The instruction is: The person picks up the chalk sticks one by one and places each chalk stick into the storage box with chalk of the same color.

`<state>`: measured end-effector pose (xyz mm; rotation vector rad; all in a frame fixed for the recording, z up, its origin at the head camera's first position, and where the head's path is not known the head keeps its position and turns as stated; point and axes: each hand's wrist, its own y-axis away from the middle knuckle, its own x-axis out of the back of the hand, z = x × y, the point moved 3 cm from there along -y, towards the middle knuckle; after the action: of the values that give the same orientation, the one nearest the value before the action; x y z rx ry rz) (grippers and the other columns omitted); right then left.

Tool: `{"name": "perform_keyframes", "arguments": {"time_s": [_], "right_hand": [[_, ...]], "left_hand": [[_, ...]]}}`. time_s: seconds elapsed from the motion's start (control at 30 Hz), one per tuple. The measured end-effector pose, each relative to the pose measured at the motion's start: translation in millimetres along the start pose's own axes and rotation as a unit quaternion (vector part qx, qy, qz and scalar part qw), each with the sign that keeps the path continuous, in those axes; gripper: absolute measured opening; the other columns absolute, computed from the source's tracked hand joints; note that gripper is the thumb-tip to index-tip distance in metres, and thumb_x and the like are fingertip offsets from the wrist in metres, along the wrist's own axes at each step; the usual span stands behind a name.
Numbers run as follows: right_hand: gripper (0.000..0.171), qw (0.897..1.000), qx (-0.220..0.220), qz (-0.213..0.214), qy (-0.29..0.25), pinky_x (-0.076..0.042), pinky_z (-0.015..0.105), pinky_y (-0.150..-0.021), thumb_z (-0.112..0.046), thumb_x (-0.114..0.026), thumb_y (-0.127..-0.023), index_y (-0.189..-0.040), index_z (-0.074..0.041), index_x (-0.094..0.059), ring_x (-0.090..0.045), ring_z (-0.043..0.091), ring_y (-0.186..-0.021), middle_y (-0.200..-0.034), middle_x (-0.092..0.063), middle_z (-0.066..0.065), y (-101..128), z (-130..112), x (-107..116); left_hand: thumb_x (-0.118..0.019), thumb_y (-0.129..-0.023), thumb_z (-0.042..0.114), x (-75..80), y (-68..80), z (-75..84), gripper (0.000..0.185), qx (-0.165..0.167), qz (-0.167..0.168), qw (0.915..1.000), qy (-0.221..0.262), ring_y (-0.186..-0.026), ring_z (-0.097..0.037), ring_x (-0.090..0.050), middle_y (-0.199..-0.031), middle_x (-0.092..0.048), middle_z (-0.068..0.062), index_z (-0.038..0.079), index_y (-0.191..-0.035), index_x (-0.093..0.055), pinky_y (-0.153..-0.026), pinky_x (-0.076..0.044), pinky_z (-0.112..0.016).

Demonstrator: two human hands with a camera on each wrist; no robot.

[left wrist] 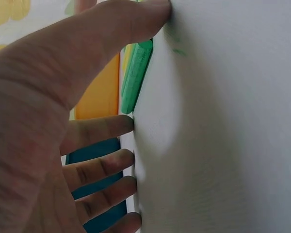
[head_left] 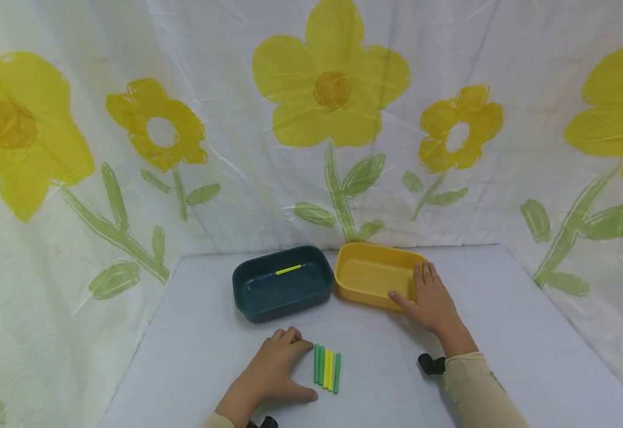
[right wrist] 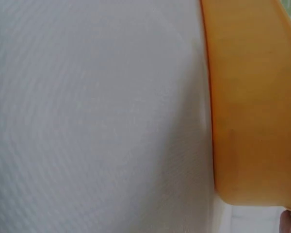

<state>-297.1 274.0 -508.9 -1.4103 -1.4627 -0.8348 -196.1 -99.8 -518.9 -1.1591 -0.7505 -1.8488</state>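
Observation:
Several slim green and yellow sticks (head_left: pixel 327 368) lie side by side on the white tabletop. My left hand (head_left: pixel 276 371) is just left of them, thumb and fingers spread apart with nothing between them. In the left wrist view, a green stick (left wrist: pixel 137 77) shows between thumb and index finger, apart from the palm. My right hand (head_left: pixel 433 300) rests on the right end of the yellow basin (head_left: pixel 367 301), its thumb at the near rim and fingers extended over the right side. In the right wrist view only fingertips (right wrist: pixel 287 222) show, at the yellow basin's rim.
A dark teal basin (head_left: pixel 285 312) stands left of the yellow one, their ends close together; one yellow stick (head_left: pixel 288 270) lies in it. A white curtain (head_left: pixel 236 196) with painted flowers hangs behind the table. A small green mark (left wrist: pixel 179 52) is on the tabletop.

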Motion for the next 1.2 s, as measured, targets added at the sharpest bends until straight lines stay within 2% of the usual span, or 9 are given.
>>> {"name": "perform_keyframes", "arguments": {"time_s": [0.2,0.43,0.73,1.2], "right_hand": [[0.119,1.000,-0.005,-0.002,-0.001,-0.013,0.065,-0.131,-0.079,-0.047,-0.099,-0.165,0.012,-0.007,-0.003,0.050,-0.164,-0.174,-0.003,0.033,-2,2,-3],[0.121,1.000,-0.001,-0.002,0.009,-0.009,0.062,-0.133,-0.080,-0.046,-0.098,-0.164,0.014,-0.008,-0.004,0.049,-0.164,-0.174,-0.005,0.033,-5,2,-4],[0.121,1.000,-0.002,0.000,0.005,-0.010,0.064,-0.132,-0.079,-0.047,-0.098,-0.163,0.016,-0.009,-0.006,0.051,-0.163,-0.173,-0.006,0.035,-2,2,-3],[0.122,1.000,-0.010,0.001,0.000,-0.010,0.063,-0.132,-0.079,-0.047,-0.098,-0.163,0.016,-0.008,-0.004,0.049,-0.164,-0.174,-0.004,0.034,0,3,-5]], "left_hand": [[-0.085,-0.067,0.079,-0.7,-0.9,1.6,0.088,0.000,0.005,1.0000,-0.004,-0.109,-0.013,-0.048,-0.122,-0.057,0.010,0.029,-0.138,-0.070,-0.094,-0.052,-0.042],[-0.085,-0.069,0.076,1.2,-3.6,4.7,0.090,0.008,0.001,0.9999,-0.012,-0.111,-0.014,-0.049,-0.124,-0.058,0.007,0.026,-0.142,-0.068,-0.098,-0.053,-0.046],[-0.085,-0.071,0.072,0.6,-7.1,3.1,0.085,-0.004,-0.008,0.9999,-0.010,-0.110,-0.013,-0.048,-0.123,-0.057,0.008,0.028,-0.142,-0.068,-0.098,-0.052,-0.043],[-0.087,-0.069,0.065,-1.2,-14.3,6.3,0.082,0.003,-0.008,0.9999,0.009,-0.108,-0.013,-0.047,-0.121,-0.057,0.008,0.027,-0.139,-0.070,-0.098,-0.051,-0.043]]}}
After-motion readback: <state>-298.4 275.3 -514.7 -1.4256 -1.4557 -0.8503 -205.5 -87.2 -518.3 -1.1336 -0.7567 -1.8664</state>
